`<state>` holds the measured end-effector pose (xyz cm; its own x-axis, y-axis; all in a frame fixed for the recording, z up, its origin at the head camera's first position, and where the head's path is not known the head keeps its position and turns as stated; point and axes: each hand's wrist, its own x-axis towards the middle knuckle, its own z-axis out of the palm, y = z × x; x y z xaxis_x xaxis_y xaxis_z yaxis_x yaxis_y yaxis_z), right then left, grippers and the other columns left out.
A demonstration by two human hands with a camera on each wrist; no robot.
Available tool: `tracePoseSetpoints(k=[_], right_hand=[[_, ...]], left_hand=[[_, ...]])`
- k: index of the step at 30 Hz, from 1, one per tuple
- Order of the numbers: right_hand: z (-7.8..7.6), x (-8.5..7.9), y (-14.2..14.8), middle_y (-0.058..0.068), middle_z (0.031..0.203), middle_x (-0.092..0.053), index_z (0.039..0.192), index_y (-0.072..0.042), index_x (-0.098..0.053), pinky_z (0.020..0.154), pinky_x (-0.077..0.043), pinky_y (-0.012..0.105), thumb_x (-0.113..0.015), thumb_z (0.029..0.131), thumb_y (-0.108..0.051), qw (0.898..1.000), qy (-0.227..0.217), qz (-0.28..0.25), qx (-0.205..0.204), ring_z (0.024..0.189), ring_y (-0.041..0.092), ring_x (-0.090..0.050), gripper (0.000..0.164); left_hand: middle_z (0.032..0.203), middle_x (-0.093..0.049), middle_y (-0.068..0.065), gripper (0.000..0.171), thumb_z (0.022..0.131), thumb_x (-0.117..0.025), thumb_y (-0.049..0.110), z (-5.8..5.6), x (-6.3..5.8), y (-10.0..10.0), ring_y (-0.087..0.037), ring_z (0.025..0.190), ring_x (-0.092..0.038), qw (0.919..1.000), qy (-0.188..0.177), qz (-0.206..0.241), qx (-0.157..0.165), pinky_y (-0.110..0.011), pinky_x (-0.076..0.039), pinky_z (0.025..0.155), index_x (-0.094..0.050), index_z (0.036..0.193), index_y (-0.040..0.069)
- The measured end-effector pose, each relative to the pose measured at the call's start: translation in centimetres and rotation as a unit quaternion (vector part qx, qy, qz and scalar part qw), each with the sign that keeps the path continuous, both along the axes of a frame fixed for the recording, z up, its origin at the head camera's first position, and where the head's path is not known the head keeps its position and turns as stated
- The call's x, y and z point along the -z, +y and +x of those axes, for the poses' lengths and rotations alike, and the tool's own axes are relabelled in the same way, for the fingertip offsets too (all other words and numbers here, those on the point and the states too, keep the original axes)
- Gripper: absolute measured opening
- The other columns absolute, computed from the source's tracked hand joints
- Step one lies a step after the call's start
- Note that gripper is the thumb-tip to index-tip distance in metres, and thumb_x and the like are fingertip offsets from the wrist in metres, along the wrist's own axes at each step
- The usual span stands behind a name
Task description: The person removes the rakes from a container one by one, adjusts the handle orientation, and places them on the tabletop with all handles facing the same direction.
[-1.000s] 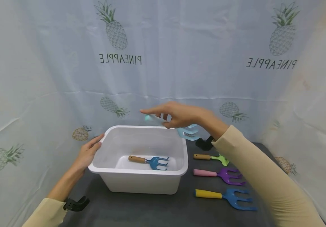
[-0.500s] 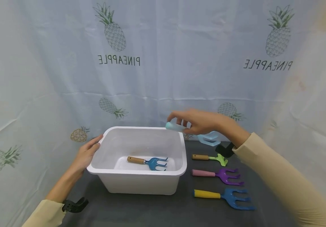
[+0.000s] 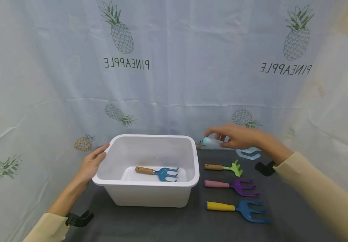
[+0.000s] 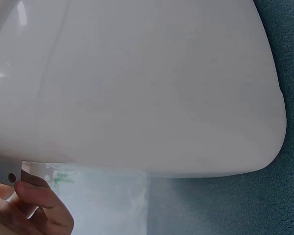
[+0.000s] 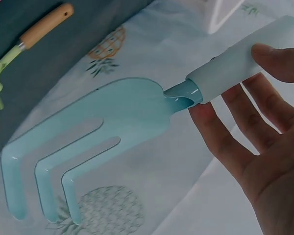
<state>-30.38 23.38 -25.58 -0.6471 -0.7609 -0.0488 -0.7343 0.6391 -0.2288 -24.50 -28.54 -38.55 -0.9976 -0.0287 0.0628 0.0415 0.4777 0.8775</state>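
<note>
My right hand (image 3: 237, 136) holds a light blue hand rake (image 5: 122, 110) by its pale handle, thumb on one side and fingers on the other. The rake hangs right of the white tub, above the back of the table, its three bent tines pointing right in the head view. My left hand (image 3: 93, 163) grips the left rim of the white tub (image 3: 148, 195); in the left wrist view its thumb and fingers pinch the rim. Inside the tub lies a blue hand rake (image 3: 163, 174) with a wooden handle.
On the dark table (image 3: 161, 225), right of the tub, lie a small green rake (image 3: 234, 168) with a wooden handle, a purple rake (image 3: 241, 187) with a pink handle and a blue rake (image 3: 249, 211) with a yellow handle. A pineapple-print curtain (image 3: 177, 84) hangs behind.
My right hand has carried the light blue rake rightward and slightly down, from over the tub's back right corner to beyond its right side. The left hand stays on the rim.
</note>
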Motion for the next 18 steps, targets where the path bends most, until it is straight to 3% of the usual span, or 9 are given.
tracePoseSetpoints(k=[4,18], right_hand=[[0.1,0.8,2.2,0.005,0.123,-0.068,0.143,-0.028,-0.054,0.086,-0.060,0.042,-0.061,0.098,0.002,1.000,-0.010,-0.007,0.014,0.103,0.019,-0.070,0.055],[-0.5,5.4,9.7,0.006,0.134,-0.067,0.142,-0.028,-0.057,0.085,-0.059,0.041,-0.049,0.091,0.020,0.998,-0.012,-0.032,0.057,0.109,0.024,-0.067,0.070]], left_hand=[[0.166,-0.033,-0.024,0.057,0.113,-0.035,0.039,-0.1,0.1,0.1,-0.040,0.137,-0.052,1.0000,-0.006,-0.002,0.002,-0.019,-0.054,0.080,-0.029,0.164,0.016],[0.166,-0.033,-0.025,0.056,0.113,-0.035,0.036,-0.1,0.0,0.1,-0.044,0.138,-0.050,0.9999,-0.007,-0.005,-0.005,-0.017,-0.053,0.079,-0.029,0.164,0.015]])
